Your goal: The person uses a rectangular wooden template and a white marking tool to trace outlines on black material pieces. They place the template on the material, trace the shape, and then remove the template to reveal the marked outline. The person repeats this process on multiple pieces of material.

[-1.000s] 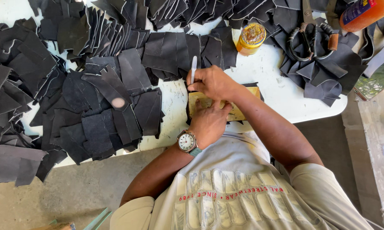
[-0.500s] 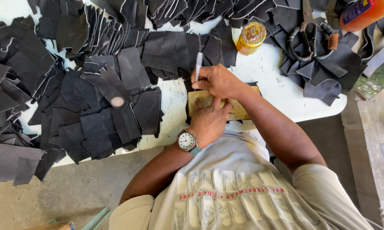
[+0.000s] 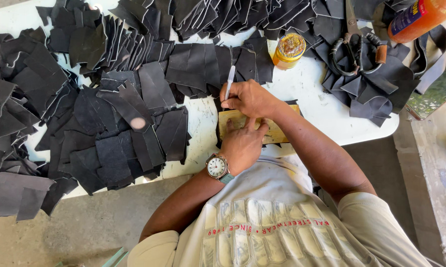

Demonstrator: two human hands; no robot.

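Observation:
My right hand (image 3: pixel 251 99) grips a white pen (image 3: pixel 229 81), its tip at the left end of a tan cardboard template (image 3: pixel 277 133). My left hand (image 3: pixel 243 143), with a wristwatch (image 3: pixel 217 167) on the wrist, presses flat on the template. The template lies on a black leather piece (image 3: pixel 219 126) on the white table (image 3: pixel 312 94), and only the edges of that piece show.
Piles of cut black leather pieces (image 3: pixel 109 123) cover the table's left and far side. A small yellow jar (image 3: pixel 289 50) stands beyond my right hand. Scissors (image 3: pixel 357 47) lie on leather at the far right, near an orange bottle (image 3: pixel 421 15). A concrete floor (image 3: pixel 74 222) lies below.
My right hand with the pen has shifted slightly along the template's left end. My left hand stays pressed on the template.

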